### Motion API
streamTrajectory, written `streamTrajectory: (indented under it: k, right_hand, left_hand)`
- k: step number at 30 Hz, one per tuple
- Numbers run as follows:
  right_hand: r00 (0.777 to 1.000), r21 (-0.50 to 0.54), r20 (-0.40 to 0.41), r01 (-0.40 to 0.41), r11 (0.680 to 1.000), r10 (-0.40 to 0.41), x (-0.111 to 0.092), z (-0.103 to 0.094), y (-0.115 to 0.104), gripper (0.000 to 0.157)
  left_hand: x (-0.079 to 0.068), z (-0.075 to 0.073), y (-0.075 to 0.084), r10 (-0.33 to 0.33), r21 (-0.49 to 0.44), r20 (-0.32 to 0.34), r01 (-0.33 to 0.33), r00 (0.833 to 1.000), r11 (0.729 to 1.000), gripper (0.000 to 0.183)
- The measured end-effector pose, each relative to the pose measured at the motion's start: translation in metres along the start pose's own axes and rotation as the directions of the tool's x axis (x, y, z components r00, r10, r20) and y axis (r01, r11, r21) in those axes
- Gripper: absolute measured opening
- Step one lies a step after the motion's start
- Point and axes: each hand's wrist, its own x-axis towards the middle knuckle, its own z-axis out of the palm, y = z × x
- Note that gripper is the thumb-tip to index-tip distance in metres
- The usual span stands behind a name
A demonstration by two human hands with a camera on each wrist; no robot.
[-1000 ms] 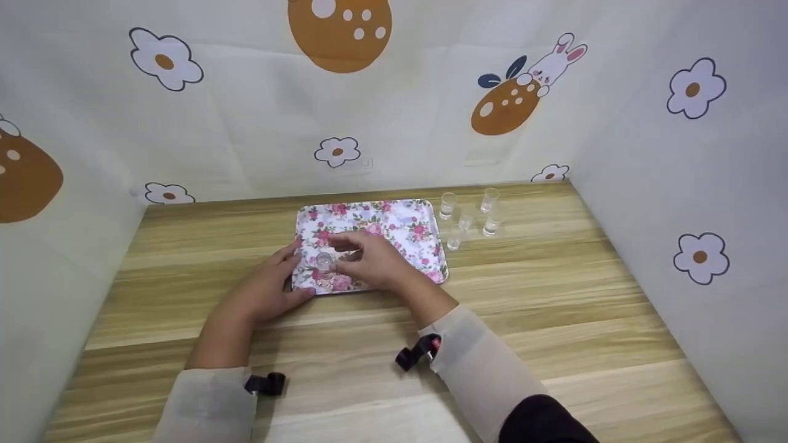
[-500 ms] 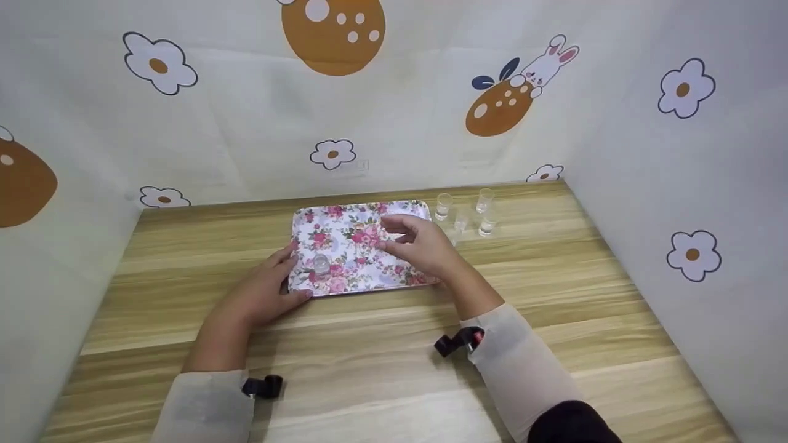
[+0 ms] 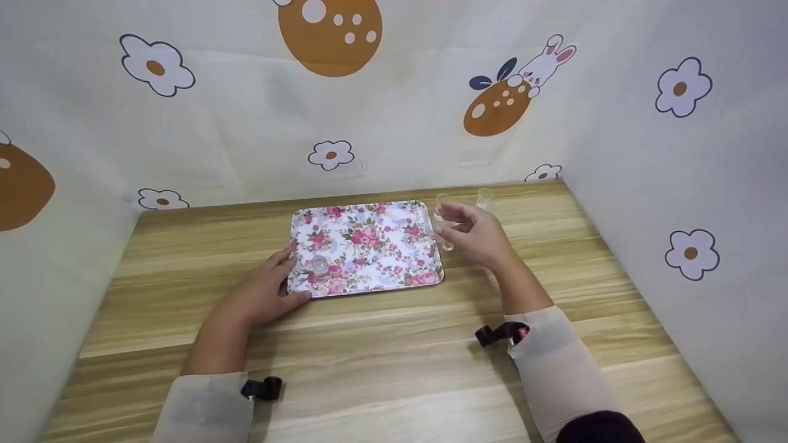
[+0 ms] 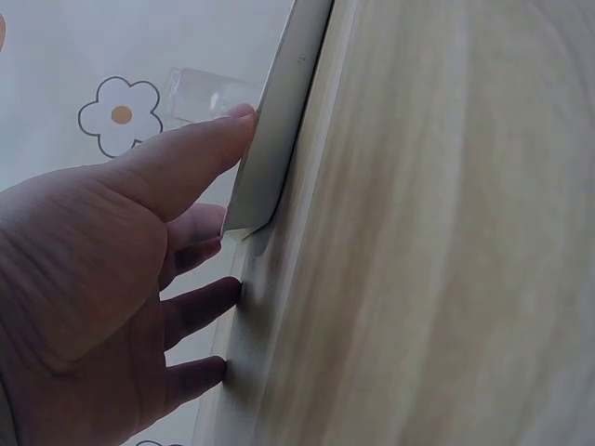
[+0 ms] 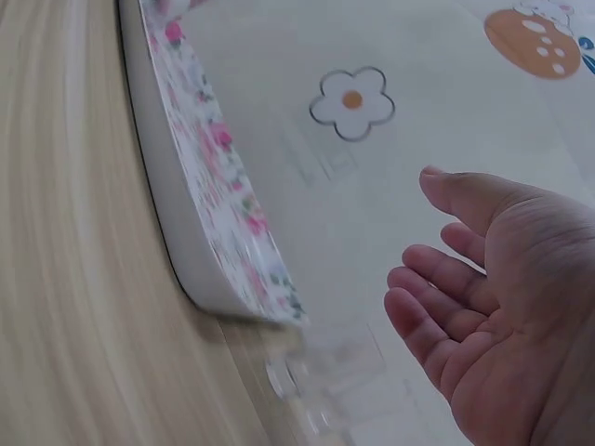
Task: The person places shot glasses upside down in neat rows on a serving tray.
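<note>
A flower-patterned tray (image 3: 375,264) lies on the wooden table. One small clear shot glass (image 3: 319,266) stands on its near left part. My left hand (image 3: 265,289) rests at the tray's near left corner; in the left wrist view the thumb (image 4: 200,153) touches the rim while other fingertips rest against the table. My right hand (image 3: 477,237) hangs beyond the tray's right edge, over several clear shot glasses, thumb and fingers apart with nothing between them. It hides some of those glasses. In the right wrist view, a blurred shot glass (image 5: 339,367) appears below the fingers.
A shot glass (image 3: 485,198) stands at the back right of the group, and another glass (image 3: 447,245) sits close to the tray's right edge. Pale patterned cloth walls (image 3: 406,141) close off the table (image 3: 369,357) at the back and sides.
My right hand has moved right from the shot glass on the tray, having let go of it, to the glasses beyond the tray. My left hand has stayed at the corner.
</note>
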Motion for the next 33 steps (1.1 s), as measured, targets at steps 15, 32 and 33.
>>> streamTrajectory:
  k: [15, 32, 33]
  right_hand:
    - [0.984, 0.072, -0.170, -0.048, 0.996, 0.059, 0.003, -0.054, 0.027, 0.056]
    - [0.956, 0.057, -0.170, -0.233, 0.971, 0.239, 0.006, -0.065, 0.060, 0.072]
    - [0.951, 0.048, -0.167, -0.255, 0.966, 0.259, 0.007, -0.064, 0.062, 0.074]
  left_hand:
    - [0.001, 0.001, -0.001, 0.021, 0.011, -0.017, -0.021, 1.000, 1.000, 0.091]
    - [0.000, 0.001, -0.001, 0.012, 0.019, -0.011, -0.012, 1.000, 1.000, 0.091]
    - [0.000, 0.000, -0.001, 0.011, 0.020, -0.011, -0.011, 1.000, 1.000, 0.091]
